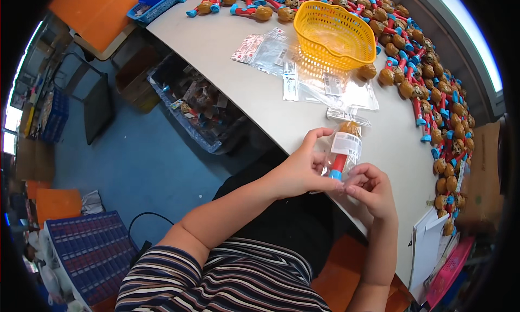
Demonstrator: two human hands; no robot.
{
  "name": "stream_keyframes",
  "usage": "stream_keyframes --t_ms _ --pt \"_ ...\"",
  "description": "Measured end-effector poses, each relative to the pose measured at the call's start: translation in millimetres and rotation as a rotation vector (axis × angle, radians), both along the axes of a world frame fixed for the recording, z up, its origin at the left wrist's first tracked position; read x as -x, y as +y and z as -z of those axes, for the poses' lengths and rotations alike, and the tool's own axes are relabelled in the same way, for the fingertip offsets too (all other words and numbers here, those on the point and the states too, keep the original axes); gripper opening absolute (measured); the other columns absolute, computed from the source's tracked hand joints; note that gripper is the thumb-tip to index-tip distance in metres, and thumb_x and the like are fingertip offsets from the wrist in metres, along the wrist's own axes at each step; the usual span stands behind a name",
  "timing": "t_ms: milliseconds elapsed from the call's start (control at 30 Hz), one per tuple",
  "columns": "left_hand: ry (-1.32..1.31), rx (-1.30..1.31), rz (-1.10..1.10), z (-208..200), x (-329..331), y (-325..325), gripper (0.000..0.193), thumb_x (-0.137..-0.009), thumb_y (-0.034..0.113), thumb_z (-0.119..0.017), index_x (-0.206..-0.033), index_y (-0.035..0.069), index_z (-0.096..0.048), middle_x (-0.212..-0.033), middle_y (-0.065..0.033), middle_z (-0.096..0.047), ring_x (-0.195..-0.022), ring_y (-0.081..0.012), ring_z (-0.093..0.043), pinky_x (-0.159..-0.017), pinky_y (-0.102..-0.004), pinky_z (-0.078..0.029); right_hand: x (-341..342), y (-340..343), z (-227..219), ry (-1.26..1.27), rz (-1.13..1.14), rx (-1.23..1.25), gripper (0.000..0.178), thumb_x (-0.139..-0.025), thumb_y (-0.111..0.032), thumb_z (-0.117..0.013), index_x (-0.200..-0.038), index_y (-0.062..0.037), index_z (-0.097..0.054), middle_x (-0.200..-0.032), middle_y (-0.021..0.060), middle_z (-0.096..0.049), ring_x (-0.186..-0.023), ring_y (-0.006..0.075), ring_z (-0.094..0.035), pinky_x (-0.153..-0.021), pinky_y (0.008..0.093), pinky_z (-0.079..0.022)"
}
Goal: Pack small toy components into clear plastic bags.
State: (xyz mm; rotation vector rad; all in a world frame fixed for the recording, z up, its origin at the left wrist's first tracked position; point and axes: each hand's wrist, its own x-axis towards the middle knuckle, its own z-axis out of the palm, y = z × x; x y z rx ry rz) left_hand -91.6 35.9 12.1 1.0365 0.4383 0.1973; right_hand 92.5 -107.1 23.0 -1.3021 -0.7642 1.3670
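On my feed, L hand (pixel 303 174) has its grip closed on a clear bag (pixel 355 156), thumb along the bottom end, fingers round the L side; R hand (pixel 375 192) grip is pinched at the bag's lower R corner, thumb + fingertips together. Bag is held tilted just over the desk (pixel 398 149) near edge; I can see one toy (pixel 339 162) inside, brown round head pointing away, red handle, blue end toward the wearer, white label (pixel 346 144) across the upper part. Further in from the near edge: flat clear bags (pixel 357 98), overlapping, w/ a yellow basket (pixel 336 57) by them and red-white packets (pixel 250 47) nearer the L edge. Big heap of similar toys (pixel 428 98) runs along the far edge & down the R side. Papers (pixel 425 244) + pink tray (pixel 450 274) at near-R corner, blue tray (pixel 162 4) by far-L corner. Below near edge, blue bin (pixel 205 143) w/ bagged items on floor (pixel 162 168).
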Motion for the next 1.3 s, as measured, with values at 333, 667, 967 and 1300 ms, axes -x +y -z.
stream_keyframes --t_ms 333,667,967,1300 --pt "0.037 -0.183 -0.47 -2 189 51 0.115 -0.059 -0.004 -0.084 -0.152 0.01 -0.018 -0.119 -0.0167 -0.063 -0.1 -0.0288 -0.068 -0.09 -0.044 -0.055 12 4 -13 0.029 -0.082 0.171 0.019 -0.091 -0.003 -0.065 -0.108 0.0035 -0.063 -0.09 0.0095 -0.071 -0.087 0.0131 -0.067 -0.079 0.0243 -0.051" --pt "0.513 -1.003 -1.194 114 205 230 0.045 -0.09 0.012 -0.071 -0.129 -0.001 -0.054 -0.126 -0.0181 -0.06 -0.117 -0.0231 -0.059 -0.099 -0.0321 -0.047 -15 16 7 0.246 -0.146 0.184 0.023 -0.097 -0.008 -0.059 -0.117 0.0033 -0.058 -0.097 0.0111 -0.069 -0.085 0.017 -0.069 -0.075 0.028 -0.058" --pt "0.335 -1.755 -0.216 28 -76 92 0.039 -0.086 0.02 -0.07 -0.12 0.002 -0.061 -0.132 -0.0202 -0.058 -0.133 -0.035 -0.047 -0.11 -0.0435 -0.038 -16 16 9 0.305 -0.117 0.173 0.025 -0.099 -0.01 -0.057 -0.12 0.0033 -0.056 -0.101 0.0138 -0.068 -0.089 0.0208 -0.07 -0.08 0.0309 -0.058" --pt "0.079 -0.865 -0.272 26 -38 90 0.011 -0.088 0.005 -0.066 -0.098 0.002 -0.065 -0.117 -0.0148 -0.069 -0.122 -0.0364 -0.058 -0.113 -0.0443 -0.035 -24 21 -4 0.009 0.337 0.271 0.045 -0.105 -0.039 -0.041 -0.113 0.0023 -0.056 -0.09 0.016 -0.068 -0.069 0.0211 -0.07 -0.062 0.0279 -0.059"
